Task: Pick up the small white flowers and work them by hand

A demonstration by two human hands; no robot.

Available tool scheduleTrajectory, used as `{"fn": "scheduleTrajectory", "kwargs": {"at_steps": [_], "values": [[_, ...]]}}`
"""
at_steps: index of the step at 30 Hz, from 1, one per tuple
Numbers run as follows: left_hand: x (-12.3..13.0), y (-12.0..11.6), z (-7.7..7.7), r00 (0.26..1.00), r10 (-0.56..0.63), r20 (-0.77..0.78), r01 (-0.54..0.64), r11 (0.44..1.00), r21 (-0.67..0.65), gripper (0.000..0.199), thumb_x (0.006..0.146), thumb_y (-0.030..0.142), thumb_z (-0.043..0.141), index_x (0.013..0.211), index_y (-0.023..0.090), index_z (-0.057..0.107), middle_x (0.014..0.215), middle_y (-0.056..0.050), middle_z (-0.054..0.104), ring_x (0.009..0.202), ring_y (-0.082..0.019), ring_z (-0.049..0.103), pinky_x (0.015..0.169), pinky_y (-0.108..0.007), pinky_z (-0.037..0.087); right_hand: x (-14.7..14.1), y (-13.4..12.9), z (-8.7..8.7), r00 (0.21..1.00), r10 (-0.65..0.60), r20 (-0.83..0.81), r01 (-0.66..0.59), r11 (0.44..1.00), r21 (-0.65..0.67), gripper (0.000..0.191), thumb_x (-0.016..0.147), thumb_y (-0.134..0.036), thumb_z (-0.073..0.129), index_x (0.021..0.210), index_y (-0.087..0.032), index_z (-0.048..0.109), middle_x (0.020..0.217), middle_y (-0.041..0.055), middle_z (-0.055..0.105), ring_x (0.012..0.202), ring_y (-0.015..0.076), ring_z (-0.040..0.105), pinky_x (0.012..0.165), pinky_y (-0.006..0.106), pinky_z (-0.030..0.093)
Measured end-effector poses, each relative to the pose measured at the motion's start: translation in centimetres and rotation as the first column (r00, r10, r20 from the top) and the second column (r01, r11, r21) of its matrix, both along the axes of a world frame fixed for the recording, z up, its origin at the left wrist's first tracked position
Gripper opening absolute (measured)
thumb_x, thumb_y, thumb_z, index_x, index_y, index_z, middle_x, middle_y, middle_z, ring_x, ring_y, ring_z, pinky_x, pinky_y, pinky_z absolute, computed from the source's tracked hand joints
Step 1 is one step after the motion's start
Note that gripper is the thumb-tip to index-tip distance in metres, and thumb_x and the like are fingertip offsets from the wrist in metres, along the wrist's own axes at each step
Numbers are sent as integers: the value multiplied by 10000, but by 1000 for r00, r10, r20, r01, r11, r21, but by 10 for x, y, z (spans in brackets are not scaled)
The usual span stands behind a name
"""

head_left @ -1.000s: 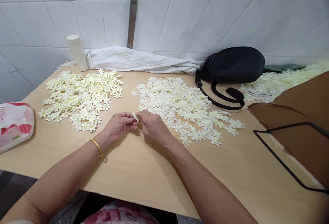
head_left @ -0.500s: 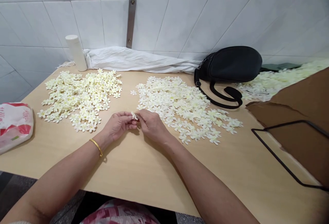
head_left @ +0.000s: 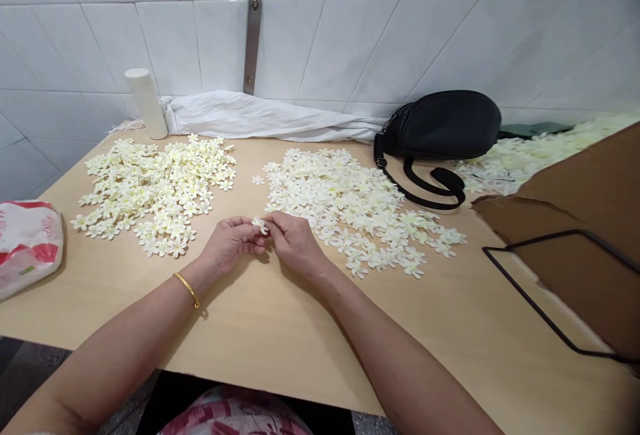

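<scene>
1. Head view: since the earlier frame, the white flower (head_left: 259, 224) has turned, showing more of its petals; the left hand (head_left: 227, 246) and right hand (head_left: 297, 242) have barely shifted.
2. One soft plastic pack (head_left: 27, 235), at 9 o'clock from the hands, has red print, not legible.
3. The flower sits between both hands: the left pinches it, fingertips together; the right curls against it, its grip hidden.
4. Two flower heaps flank them: left heap (head_left: 165, 188) at 10 o'clock, right heap (head_left: 345, 202) at 2.

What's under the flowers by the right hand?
Under the flowers is the table; bits of it show through gaps near the edges. The flowers cover the rest, so I can't tell if anything hides there.
</scene>
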State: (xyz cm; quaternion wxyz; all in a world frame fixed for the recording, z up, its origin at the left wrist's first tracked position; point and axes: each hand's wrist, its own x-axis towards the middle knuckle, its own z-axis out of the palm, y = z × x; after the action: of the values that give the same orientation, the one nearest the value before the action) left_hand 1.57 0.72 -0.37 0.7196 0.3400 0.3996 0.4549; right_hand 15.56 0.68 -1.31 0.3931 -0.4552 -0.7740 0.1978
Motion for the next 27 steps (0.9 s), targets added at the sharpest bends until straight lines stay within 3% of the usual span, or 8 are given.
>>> {"fn": "scheduleTrajectory", "kwargs": {"at_steps": [6,9,12,14,17,21,24,27], "values": [[0,0,1,999,34,-27,-33,999,20,40,638,87,603,637,88,563,535,-42,585,462,-103,550,507,-244,476,10,2,9,998,-54,21,53,998,31,216,835,-167,369,688,-173,528,609,-3,543,552,102,477,553,208,359],[-1,1,2,998,47,-35,-46,999,25,39,666,87,582,638,91,555,535,-41,585,476,-96,553,525,-231,471,25,5,19,974,-142,174,123,986,114,209,831,-131,359,700,-171,516,630,9,537,581,114,476,576,217,350],[-1,2,2,998,48,-50,-46,998,37,67,676,93,580,620,95,544,535,-37,584,480,-91,551,532,-225,468,37,8,26,847,-222,483,185,975,123,180,778,-61,387,749,-156,537,720,49,572,618,136,483,554,234,307],[-1,3,2,998,37,-55,-34,998,51,64,678,93,579,624,98,545,533,-31,581,481,-91,550,532,-227,469,43,9,27,723,-194,663,176,980,95,187,732,-31,417,759,-154,555,761,65,584,631,148,490,537,246,280],[-1,4,-1,998,22,-64,-18,998,63,46,681,93,577,643,101,553,541,-25,580,481,-90,546,528,-230,471,46,9,29,641,-175,747,145,984,106,169,744,-53,444,757,-152,580,794,86,588,693,173,511,577,257,303],[0,3,-2,998,28,-57,-24,998,63,54,679,94,584,639,102,549,567,-24,582,481,-88,545,521,-235,476,36,2,29,806,-250,537,163,965,204,195,821,-109,403,834,-149,593,844,102,589,761,182,526,660,266,364],[1,1,-2,998,32,-59,-29,998,53,67,682,105,593,632,100,548,557,-24,573,467,-86,535,502,-236,475,20,-4,22,941,-114,320,47,976,211,201,856,-162,385,867,-154,585,824,82,587,748,161,533,669,248,392],[1,0,-1,998,19,-64,-16,999,46,82,686,117,601,627,99,546,537,-27,567,457,-85,527,481,-226,466,8,-7,11,969,-52,243,6,982,187,178,844,-163,405,861,-161,582,783,64,582,701,152,529,638,244,396]]}}
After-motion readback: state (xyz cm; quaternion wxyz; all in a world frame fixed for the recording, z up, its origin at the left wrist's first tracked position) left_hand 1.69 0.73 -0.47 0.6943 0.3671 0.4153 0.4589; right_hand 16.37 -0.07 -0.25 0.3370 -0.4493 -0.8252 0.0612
